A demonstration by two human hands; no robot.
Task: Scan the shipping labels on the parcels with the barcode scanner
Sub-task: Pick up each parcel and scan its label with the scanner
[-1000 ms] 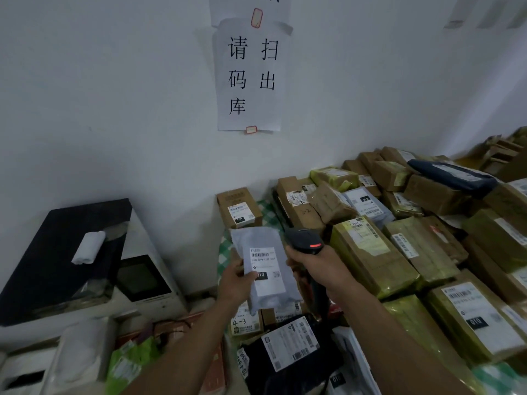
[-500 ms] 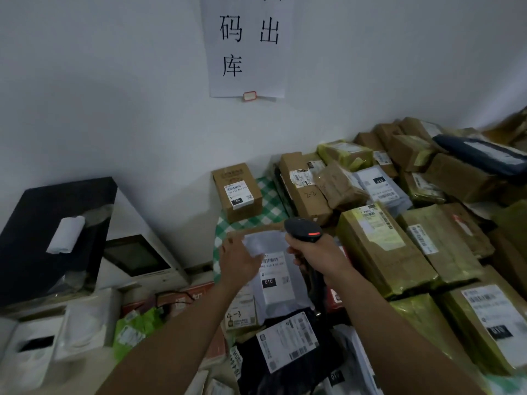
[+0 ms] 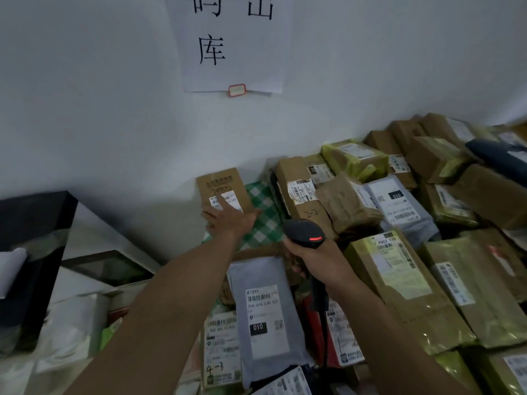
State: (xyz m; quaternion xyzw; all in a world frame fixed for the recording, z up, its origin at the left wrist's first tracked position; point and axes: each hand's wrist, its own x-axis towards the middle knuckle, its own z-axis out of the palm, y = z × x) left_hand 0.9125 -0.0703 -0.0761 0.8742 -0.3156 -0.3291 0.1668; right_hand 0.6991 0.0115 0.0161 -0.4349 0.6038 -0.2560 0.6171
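Observation:
My right hand (image 3: 316,259) grips a black barcode scanner (image 3: 305,233) with a red light on its head, held over the near parcels. My left hand (image 3: 229,220) reaches far forward with fingers spread, lying on a small brown cardboard box (image 3: 221,182) against the wall, partly covering its white label. A grey plastic mailer (image 3: 263,312) with a white shipping label lies flat below the scanner, on top of other parcels. Neither hand touches it.
Many brown boxes and yellow-taped parcels (image 3: 399,283) crowd the right side up to the wall. A green checked cloth (image 3: 261,212) shows between them. A black-and-white machine (image 3: 34,252) stands at left. A paper sign (image 3: 232,44) hangs on the wall.
My left hand let go of the grey mailer, which now lies flat on the pile, and reached forward onto the small brown box. My right hand kept the scanner.

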